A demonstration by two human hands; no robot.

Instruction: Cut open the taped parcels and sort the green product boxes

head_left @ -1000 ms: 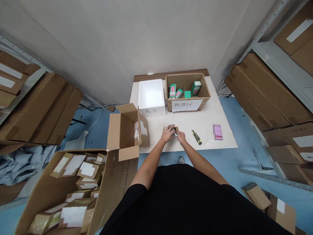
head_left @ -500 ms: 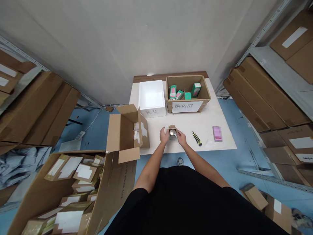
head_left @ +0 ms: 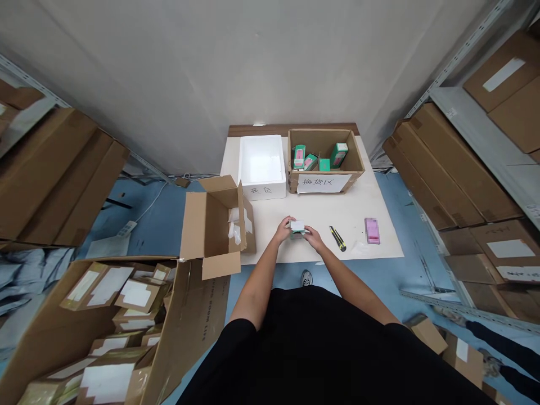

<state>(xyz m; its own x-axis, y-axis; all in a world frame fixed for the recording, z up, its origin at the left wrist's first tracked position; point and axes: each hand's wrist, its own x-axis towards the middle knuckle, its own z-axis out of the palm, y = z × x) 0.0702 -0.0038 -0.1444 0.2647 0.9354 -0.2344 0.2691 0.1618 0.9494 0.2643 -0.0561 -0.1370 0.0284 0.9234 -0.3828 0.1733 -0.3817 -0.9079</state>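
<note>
A small green box with a white top is between my hands near the front edge of the table. My left hand closes on its left side, and my right hand grips it from the right. The top flap covers the opening, so the contents are hidden. Just right of my right hand lies a black and yellow utility knife. Further right is a pink, blurred-out item.
Behind my hands stand a white foam box and a cardboard box holding several green boxes. An open carton is at left, above a large carton of parcels. Shelves flank both sides. Another person's legs show lower right.
The small box's flap has come down over the opening where a round shiny item showed before. My view has shifted slightly, and another person's legs now show more at lower right.
</note>
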